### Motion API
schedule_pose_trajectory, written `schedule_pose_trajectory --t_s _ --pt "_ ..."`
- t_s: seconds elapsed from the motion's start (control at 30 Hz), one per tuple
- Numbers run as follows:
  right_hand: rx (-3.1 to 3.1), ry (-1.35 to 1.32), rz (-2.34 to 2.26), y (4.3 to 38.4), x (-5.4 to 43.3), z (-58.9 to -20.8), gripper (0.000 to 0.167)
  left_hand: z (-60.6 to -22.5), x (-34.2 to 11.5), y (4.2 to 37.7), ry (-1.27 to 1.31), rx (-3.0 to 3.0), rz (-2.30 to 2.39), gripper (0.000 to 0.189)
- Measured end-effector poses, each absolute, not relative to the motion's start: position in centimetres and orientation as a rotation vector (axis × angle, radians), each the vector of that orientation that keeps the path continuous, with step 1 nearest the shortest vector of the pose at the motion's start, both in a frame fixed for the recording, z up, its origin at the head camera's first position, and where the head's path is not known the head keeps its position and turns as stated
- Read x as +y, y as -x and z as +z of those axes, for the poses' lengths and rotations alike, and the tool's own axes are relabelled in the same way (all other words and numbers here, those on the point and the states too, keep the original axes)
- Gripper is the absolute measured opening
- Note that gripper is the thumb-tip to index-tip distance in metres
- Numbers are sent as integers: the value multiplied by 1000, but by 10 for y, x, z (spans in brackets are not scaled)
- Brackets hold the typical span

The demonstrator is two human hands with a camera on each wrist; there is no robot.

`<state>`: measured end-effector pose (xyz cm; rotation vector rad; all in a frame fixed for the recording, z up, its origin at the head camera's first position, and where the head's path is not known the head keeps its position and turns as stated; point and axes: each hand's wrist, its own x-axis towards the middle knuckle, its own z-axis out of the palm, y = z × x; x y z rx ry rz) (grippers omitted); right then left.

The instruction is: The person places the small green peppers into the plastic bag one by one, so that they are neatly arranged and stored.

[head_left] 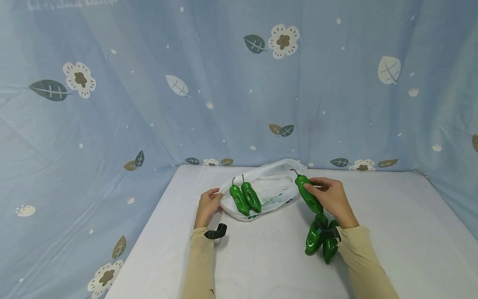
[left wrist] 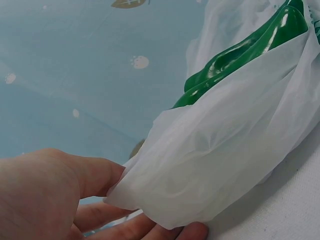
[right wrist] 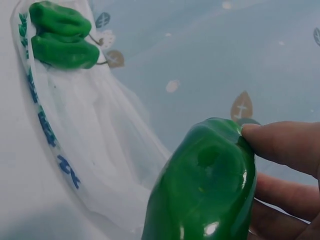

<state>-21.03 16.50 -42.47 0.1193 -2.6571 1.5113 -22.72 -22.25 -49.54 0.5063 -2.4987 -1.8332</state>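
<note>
A thin white plastic bag point(head_left: 274, 187) with green and blue print lies at the back of the table. Two glossy green peppers point(head_left: 251, 197) with thin dark stems rest side by side in its left part. My left hand point(head_left: 208, 206) pinches the bag's left edge between thumb and fingers; the left wrist view shows the gathered plastic point(left wrist: 200, 165). At the bag's right end my right hand point(head_left: 331, 198) holds another green pepper point(head_left: 309, 194), its stem pointing up and left. That pepper point(right wrist: 202, 185) fills the lower middle of the right wrist view.
Below my right hand, more green peppers point(head_left: 314, 238) lie in a small group on the white tabletop point(head_left: 261, 257), partly covered by the right wrist's camera point(head_left: 330, 234). A blue patterned curtain point(head_left: 231, 83) hangs behind the table and along its left side.
</note>
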Motion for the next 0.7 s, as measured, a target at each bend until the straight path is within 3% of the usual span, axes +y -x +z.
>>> schedule_pose_trajectory --t_s 0.7 --pt "-2591 -141 1684 229 131 -435 46 -496 -222 227 -494 -2485 -1850 45"
